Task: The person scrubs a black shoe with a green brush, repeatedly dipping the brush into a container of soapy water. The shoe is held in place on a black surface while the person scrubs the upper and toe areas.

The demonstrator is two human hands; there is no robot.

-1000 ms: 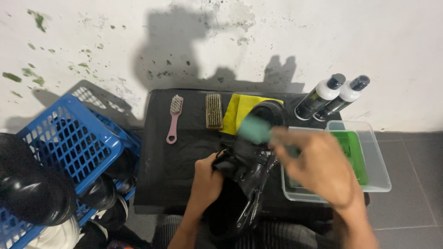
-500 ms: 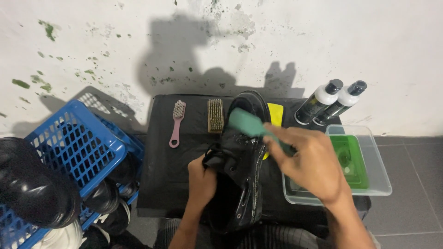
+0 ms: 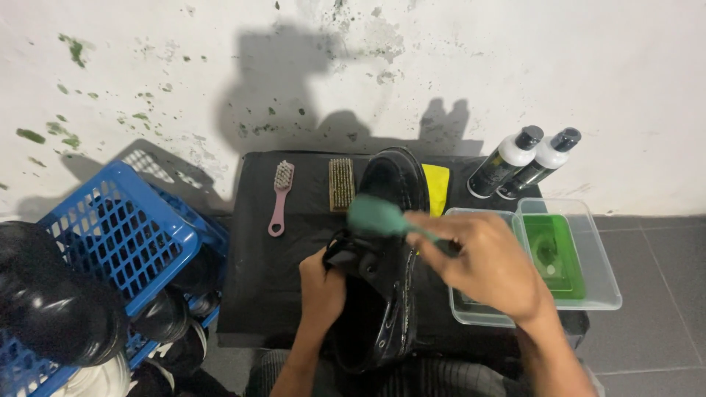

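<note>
At the far left, a blue basket [image 3: 110,242] stands off the left edge of the black table [image 3: 272,294]; dark rounded items, probably more footwear, are seen in and below it, but these are cut off by the frame and cannot be identified with certainty. On the table, towards its back edge, a pink brush [image 3: 279,197] and a small bristle brush [image 3: 340,184] are laid side by side, apart from each other.

The black shoe [image 3: 393,242] is positioned at the middle of the table, toe towards the back edge and heel towards the front edge. It is gripped by the left hand [image 3: 321,283], which is closed around the collar and tongue area on the left side. The shoe is judged to be moderately heavy, stiff in the sole, pliable at the upper and glossy, hence possibly slippery when wet; the collar is judged the firmest place to take hold. A green brush [image 3: 379,217] is held by its handle in the closed right hand [image 3: 489,268], the head placed over the upper. The head is blurred, so contact with the leather cannot be confirmed.

A yellow cloth [image 3: 437,187] is partly hidden behind the shoe. Towards the right edge, a clear tub [image 3: 603,279] holds a green tray [image 3: 553,254]; its near left corner is covered by the right hand. Two bottles [image 3: 522,162] are placed at the back right corner.
</note>
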